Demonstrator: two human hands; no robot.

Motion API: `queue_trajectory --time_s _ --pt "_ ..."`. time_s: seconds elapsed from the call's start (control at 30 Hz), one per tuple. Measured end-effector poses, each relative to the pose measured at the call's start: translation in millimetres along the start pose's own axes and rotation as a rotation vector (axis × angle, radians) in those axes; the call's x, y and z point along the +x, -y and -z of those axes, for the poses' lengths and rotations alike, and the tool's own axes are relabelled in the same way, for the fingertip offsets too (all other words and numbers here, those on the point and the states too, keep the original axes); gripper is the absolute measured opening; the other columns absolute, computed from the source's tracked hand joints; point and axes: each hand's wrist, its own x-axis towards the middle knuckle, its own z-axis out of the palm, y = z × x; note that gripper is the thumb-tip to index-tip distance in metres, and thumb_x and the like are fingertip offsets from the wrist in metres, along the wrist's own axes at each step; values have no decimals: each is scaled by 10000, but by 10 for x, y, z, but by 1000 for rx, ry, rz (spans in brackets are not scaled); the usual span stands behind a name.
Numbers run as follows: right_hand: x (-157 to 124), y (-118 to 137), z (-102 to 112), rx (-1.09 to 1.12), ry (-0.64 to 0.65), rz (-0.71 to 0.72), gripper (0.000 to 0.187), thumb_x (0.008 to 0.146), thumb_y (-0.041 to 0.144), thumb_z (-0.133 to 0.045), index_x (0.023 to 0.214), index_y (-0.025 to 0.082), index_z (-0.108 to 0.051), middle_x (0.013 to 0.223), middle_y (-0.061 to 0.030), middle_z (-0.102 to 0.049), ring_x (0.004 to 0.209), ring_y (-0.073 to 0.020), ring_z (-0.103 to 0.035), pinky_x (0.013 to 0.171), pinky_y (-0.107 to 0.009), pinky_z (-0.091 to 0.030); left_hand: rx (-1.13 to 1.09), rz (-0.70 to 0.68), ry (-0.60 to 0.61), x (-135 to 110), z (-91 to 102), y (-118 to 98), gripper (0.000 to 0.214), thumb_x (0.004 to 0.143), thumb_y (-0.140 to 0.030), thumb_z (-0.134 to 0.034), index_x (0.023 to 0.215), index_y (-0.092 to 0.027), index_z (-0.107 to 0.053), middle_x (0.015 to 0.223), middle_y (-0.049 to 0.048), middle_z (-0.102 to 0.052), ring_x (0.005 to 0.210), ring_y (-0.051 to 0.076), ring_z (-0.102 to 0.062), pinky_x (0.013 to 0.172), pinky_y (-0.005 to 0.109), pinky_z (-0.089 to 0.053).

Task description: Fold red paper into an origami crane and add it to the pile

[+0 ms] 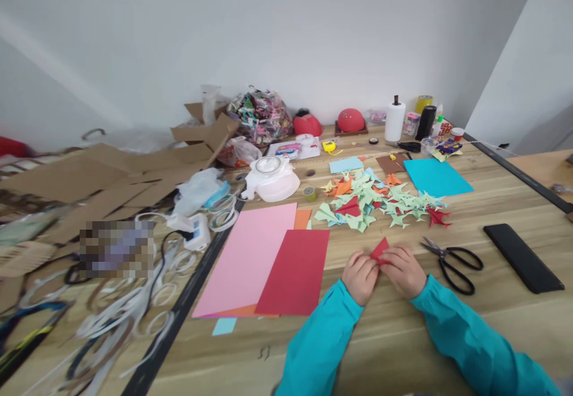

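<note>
A small folded piece of red paper (380, 248) is pinched between both of my hands, its pointed tip facing away from me. My left hand (360, 277) grips its left edge with the fingers curled. From the other side, my right hand (403, 271) holds it between thumb and fingers. Just beyond lies a heap of folded paper figures (367, 196) in green, orange, blue and red. Black-handled scissors (452, 260) rest to the right of my right hand. Left of my hands, a red paper sheet (295, 271) overlaps a pink sheet (255, 253).
A black phone-like slab (523, 257) lies at the right. Blue sheets (436, 176), a yellow tape measure (329, 146), a white bottle (394, 120) and red domed pincushions (351, 120) stand farther back. Cables (116, 312) and flattened cardboard (102, 172) crowd the left.
</note>
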Motion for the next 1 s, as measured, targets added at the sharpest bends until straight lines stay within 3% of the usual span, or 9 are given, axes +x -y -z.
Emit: queue_trajectory --time_s 0.37,0.53,0.63,0.73,0.8,1.0 --pt "45 8 55 -27 25 -16 169 783 128 -483 804 201 -635 922 -47 -635 944 -187 -496 854 -392 -371 -19 -37 40 28 66 5 178 764 -116 -427 771 -153 -601 780 53 -646 775 150 -536 840 380 -396" --pt "9 -200 176 -51 -83 -63 187 766 75 -482 686 189 -608 870 -40 -640 890 -176 -519 796 -369 -398 -26 2 -16 14 131 75 189 755 -105 -431 783 -156 -611 799 58 -653 782 158 -541 837 393 -400" --pt "-10 -250 244 -58 -137 -138 187 757 70 -471 780 184 -617 905 -67 -631 919 -197 -514 760 -367 -412 -18 21 -28 5 139 92 184 756 -110 -440 781 -160 -615 807 59 -655 779 163 -542 828 396 -401" --pt "7 -144 223 -18 -17 -129 197 752 151 -533 932 173 -609 969 -89 -616 954 -214 -502 791 -384 -416 -26 -5 1 1 106 62 181 760 -111 -439 775 -155 -614 787 56 -652 777 161 -541 828 393 -402" --pt "27 -40 161 13 34 -45 196 752 179 -554 939 182 -612 973 -78 -619 964 -212 -497 822 -391 -409 -27 -19 21 -2 72 30 187 766 -113 -430 778 -155 -612 796 59 -651 775 156 -541 827 386 -407" --pt "45 68 15 15 -6 0 169 791 112 -483 824 188 -630 901 -55 -643 929 -181 -509 811 -365 -413 -29 -34 23 3 26 -13 175 763 -117 -437 791 -150 -607 813 65 -652 786 156 -546 828 369 -418"
